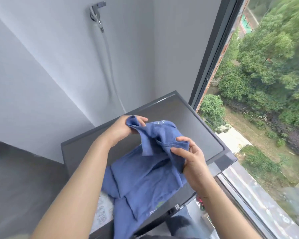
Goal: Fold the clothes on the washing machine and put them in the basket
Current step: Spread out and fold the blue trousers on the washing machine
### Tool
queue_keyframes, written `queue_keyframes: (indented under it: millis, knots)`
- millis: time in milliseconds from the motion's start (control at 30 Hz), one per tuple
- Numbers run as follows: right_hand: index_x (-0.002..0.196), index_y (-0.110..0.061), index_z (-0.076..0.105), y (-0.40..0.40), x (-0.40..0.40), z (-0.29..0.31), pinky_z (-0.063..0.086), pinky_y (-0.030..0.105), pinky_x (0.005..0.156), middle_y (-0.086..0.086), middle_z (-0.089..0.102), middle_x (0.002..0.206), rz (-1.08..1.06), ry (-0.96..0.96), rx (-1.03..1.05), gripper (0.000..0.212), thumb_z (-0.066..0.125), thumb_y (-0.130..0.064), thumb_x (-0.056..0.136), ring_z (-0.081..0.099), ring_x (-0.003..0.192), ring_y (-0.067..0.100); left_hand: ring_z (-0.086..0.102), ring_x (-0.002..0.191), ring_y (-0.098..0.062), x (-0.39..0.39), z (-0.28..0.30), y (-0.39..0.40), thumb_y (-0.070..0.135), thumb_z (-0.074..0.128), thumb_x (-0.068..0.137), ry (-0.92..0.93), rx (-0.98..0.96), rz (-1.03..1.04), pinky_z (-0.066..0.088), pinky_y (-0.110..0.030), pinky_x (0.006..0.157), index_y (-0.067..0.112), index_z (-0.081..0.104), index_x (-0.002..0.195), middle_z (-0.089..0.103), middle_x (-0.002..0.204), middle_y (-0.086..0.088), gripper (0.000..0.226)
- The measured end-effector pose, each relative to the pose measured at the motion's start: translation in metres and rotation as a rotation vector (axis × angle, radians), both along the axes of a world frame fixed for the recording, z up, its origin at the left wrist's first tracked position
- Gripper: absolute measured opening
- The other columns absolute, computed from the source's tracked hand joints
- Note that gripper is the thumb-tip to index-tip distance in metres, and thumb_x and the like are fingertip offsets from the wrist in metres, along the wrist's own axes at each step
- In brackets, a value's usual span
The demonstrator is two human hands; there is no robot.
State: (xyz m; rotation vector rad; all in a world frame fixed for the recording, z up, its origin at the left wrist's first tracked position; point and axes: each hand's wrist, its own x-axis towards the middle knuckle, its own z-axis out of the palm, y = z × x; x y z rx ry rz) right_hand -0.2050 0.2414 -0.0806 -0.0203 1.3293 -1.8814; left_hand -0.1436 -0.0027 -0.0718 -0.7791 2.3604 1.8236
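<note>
Shirt (141, 173) is draping off the washing machine (188, 121) top at 6 o'clock; my left hand (123, 126) and right hand (192, 163) are pinching its upper edge. Risk: uneven pull is likely bunching the fold, or cloth sliding off the front.

No words or numbers can be read. The blue shirt (145, 171) has small pale print near its top edge and its bottom edge, but the print is too blurry to read.
</note>
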Motion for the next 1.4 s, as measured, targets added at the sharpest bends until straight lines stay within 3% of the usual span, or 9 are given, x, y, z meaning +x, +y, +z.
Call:
queue_keyframes:
  millis: [200, 333, 400, 533, 667, 733, 867, 1200, 1400]
  knots:
    - [0.079, -0.026, 0.067, -0.015, 0.096, -0.037, 0.042, 0.022, 0.071, -0.009, 0.062, 0.081, 0.287, 0.384, 0.159, 0.022, 0.07, -0.008, 0.067, 0.053, 0.076, 0.007, 0.053, 0.088, 0.022, 0.1, -0.036, -0.02, -0.025, 0.036, 0.069, -0.124, -0.25, -0.092, 0.032, 0.003, 0.079, 0.042, 0.069, 0.058, 0.057, 0.104, 0.011, 0.076]
    - [0.089, -0.022, 0.066, -0.01, 0.152, -0.075, 0.049, 0.02, 0.079, -0.008, 0.069, 0.087, 0.664, 0.53, 0.281, 0.025, 0.061, -0.001, 0.077, 0.063, 0.081, 0.002, 0.064, 0.082, -0.006, 0.152, -0.074, -0.03, -0.012, 0.064, 0.074, -0.24, -0.302, -0.107, 0.049, -0.021, 0.083, 0.042, 0.068, 0.05, 0.064, 0.092, -0.001, 0.06]
    - [0.09, -0.025, 0.066, -0.006, 0.172, -0.082, 0.051, 0.02, 0.081, -0.006, 0.071, 0.089, 0.73, 0.574, 0.311, 0.029, 0.055, -0.001, 0.079, 0.065, 0.081, 0.001, 0.064, 0.084, -0.023, 0.162, -0.082, -0.028, -0.012, 0.055, 0.076, -0.269, -0.346, -0.025, 0.048, -0.03, 0.08, 0.032, 0.067, 0.054, 0.066, 0.09, -0.007, 0.05]
    - [0.078, -0.031, 0.063, -0.007, 0.19, -0.08, 0.048, 0.018, 0.072, -0.009, 0.068, 0.079, 0.431, 0.723, 0.369, 0.027, 0.049, -0.008, 0.074, 0.062, 0.073, 0.006, 0.058, 0.091, -0.018, 0.158, -0.083, -0.016, -0.008, 0.045, 0.076, -0.182, -0.42, 0.196, 0.04, -0.017, 0.069, 0.023, 0.059, 0.078, 0.06, 0.099, -0.001, 0.034]
    - [0.09, -0.026, 0.061, 0.0, 0.182, -0.096, 0.042, 0.024, 0.078, -0.011, 0.055, 0.095, 0.295, 1.175, 0.617, 0.039, 0.048, -0.005, 0.059, 0.049, 0.089, 0.013, 0.053, 0.102, -0.015, 0.139, -0.088, -0.01, 0.022, 0.067, 0.083, -0.145, -0.364, 0.24, 0.043, -0.031, 0.092, 0.026, 0.052, 0.121, 0.052, 0.116, 0.006, 0.041]
    - [0.097, -0.026, 0.062, 0.004, 0.182, -0.108, 0.043, 0.028, 0.075, -0.008, 0.054, 0.103, 0.335, 1.297, 0.785, 0.051, 0.049, -0.006, 0.052, 0.046, 0.092, 0.016, 0.056, 0.103, -0.015, 0.13, -0.094, -0.007, 0.036, 0.071, 0.082, -0.207, -0.358, 0.158, 0.045, -0.034, 0.095, 0.028, 0.055, 0.122, 0.057, 0.113, 0.007, 0.044]
    - [0.087, -0.022, 0.07, 0.009, 0.183, -0.121, 0.05, 0.031, 0.068, -0.006, 0.059, 0.09, 0.243, 1.313, 0.819, 0.031, 0.062, -0.002, 0.064, 0.053, 0.079, 0.021, 0.062, 0.097, -0.017, 0.121, -0.1, 0.002, 0.032, 0.066, 0.087, -0.199, -0.55, 0.127, 0.045, -0.034, 0.089, 0.027, 0.064, 0.08, 0.064, 0.096, 0.005, 0.009]
    - [0.093, -0.019, 0.064, 0.01, 0.186, -0.114, 0.044, 0.028, 0.076, -0.004, 0.053, 0.089, 0.293, 1.271, 0.821, 0.022, 0.061, -0.022, 0.072, 0.048, 0.084, 0.019, 0.05, 0.074, -0.014, 0.122, -0.074, -0.001, 0.025, 0.051, 0.098, -0.106, -0.457, 0.073, 0.036, -0.022, 0.062, 0.017, 0.053, 0.092, 0.054, 0.077, 0.006, 0.011]
    - [0.081, -0.017, 0.065, 0.006, 0.189, -0.112, 0.046, 0.029, 0.067, -0.005, 0.054, 0.077, 0.145, 1.202, 0.765, 0.011, 0.066, -0.006, 0.08, 0.052, 0.073, 0.017, 0.058, 0.078, -0.02, 0.145, -0.088, -0.008, 0.023, 0.072, 0.081, -0.269, -0.21, -0.003, 0.047, -0.035, 0.075, 0.003, 0.059, 0.088, 0.065, 0.083, -0.012, 0.025]
